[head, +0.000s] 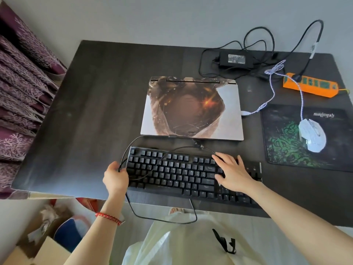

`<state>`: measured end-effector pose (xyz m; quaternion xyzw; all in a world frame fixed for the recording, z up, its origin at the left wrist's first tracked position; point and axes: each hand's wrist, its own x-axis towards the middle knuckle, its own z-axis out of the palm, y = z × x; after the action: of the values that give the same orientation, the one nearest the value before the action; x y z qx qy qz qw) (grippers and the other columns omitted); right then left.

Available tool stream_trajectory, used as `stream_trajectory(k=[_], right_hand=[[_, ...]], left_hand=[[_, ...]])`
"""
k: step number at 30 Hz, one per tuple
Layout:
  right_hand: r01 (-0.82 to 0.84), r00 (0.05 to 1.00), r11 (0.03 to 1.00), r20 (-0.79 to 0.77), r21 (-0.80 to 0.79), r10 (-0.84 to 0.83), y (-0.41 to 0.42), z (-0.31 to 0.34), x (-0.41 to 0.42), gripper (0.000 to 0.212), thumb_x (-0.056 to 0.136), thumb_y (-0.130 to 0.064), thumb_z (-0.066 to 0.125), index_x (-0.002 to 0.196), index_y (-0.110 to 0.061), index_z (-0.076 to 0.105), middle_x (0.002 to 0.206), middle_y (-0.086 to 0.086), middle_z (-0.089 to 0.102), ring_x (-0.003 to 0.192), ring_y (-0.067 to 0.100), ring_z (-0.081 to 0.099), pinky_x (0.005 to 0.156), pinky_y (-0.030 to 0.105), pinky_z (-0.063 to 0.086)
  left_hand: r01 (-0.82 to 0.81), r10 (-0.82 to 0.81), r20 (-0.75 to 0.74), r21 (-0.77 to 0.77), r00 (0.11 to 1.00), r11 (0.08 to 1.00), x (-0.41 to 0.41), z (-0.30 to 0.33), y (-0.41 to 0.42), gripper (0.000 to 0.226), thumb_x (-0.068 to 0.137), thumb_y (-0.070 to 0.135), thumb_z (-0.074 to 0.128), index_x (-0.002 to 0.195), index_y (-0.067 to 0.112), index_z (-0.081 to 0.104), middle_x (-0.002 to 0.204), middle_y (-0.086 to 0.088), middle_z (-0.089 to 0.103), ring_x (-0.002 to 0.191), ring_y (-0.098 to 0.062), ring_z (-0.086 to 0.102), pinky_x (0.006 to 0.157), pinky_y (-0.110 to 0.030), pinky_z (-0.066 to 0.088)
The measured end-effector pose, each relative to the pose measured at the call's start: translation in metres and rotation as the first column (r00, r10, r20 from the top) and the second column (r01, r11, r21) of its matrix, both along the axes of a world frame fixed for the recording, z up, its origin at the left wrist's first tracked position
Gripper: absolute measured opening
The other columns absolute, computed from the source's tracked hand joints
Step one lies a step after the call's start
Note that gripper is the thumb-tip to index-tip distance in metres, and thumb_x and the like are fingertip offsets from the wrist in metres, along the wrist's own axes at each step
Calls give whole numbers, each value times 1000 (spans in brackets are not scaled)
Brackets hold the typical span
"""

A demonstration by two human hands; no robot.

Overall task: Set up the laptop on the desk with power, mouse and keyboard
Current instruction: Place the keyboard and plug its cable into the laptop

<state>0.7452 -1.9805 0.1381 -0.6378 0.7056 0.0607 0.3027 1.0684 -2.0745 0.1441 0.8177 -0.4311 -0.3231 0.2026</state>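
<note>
In the head view the left hand (pixel 115 177) grips the black mechanical keyboard's (pixel 183 174) left end on the dark surface (pixel 91 111), right hand (pixel 232 172) spread on its keys, whose loose black cable (pixel 162 219) dangling off the edge could snag and drag it.

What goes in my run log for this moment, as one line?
left hand grips keyboard edge | right hand on keys | laptop closed

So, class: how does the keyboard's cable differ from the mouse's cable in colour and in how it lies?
The keyboard cable is plain black; the mouse cable is braided white. The keyboard cable crosses the keyboard and loops off the desk's front edge; the mouse cable stays on the desk, its plug beside the closed laptop. Both look unplugged.
</note>
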Motion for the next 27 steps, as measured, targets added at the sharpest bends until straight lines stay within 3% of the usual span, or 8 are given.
stream_trajectory(k=[2,5,8,12,17,20,23,27], right_hand=[[66,997,991,34,-113,-63,-13,6,10,57,92,-27,39,145,-22,19,150,-3,22,138,16,18,115,47,8],[70,994,950,-53,-304,-91,-53,11,33,46,95,-31,38,137,-16,36,136,2,42,126,21,36,102,41,32],[-16,994,938,-107,-346,-22,-92,8,57,47,93,-35,45,135,-16,39,128,6,44,120,25,38,96,39,35],[-107,982,939,-185,-326,48,-122,1,81,34,90,-24,52,122,-13,46,122,8,47,116,27,42,91,40,39],[-163,963,926,-258,-340,74,-131,-1,90,18,89,-8,47,106,-10,50,112,6,55,107,26,49,85,36,40],[-47,999,917,-43,-396,33,-134,5,90,12,94,-13,38,102,-10,46,91,5,58,92,29,55,80,40,40],[63,981,920,191,-387,13,-136,16,94,4,96,-13,32,94,-11,35,66,5,50,65,32,53,58,40,37],[255,927,892,358,-374,-115,-144,33,102,6,96,-10,34,101,-8,38,80,18,59,72,36,55,67,47,45]], left_hand=[[24,-23,-8,28,1000,999,3,2,-1,16,86,2,49,94,4,63,92,-17,60,93,-35,53,81,-36,41],[-8,8,-1,85,1000,996,7,4,1,16,86,5,52,97,4,65,97,-19,63,100,-39,56,86,-38,43],[-112,119,-30,179,992,977,13,3,1,23,87,16,57,70,3,64,85,-19,62,83,-36,57,83,-40,47],[-116,146,-187,162,972,980,18,2,2,24,90,18,54,102,1,65,97,-15,65,94,-33,59,87,-37,46],[-91,111,-235,94,966,991,25,6,-13,16,89,14,52,91,5,67,73,-8,57,66,-24,49,72,-29,40],[-106,121,-247,72,961,992,25,7,-34,17,89,14,51,90,5,66,73,-7,56,71,-22,47,71,-28,39],[-94,99,-281,31,954,995,22,7,-59,17,90,12,51,93,4,65,81,-10,60,79,-21,51,78,-33,44],[-6,-19,-372,-67,928,998,13,11,-88,21,92,6,47,105,-2,61,92,-9,62,77,-19,52,84,-34,47]])
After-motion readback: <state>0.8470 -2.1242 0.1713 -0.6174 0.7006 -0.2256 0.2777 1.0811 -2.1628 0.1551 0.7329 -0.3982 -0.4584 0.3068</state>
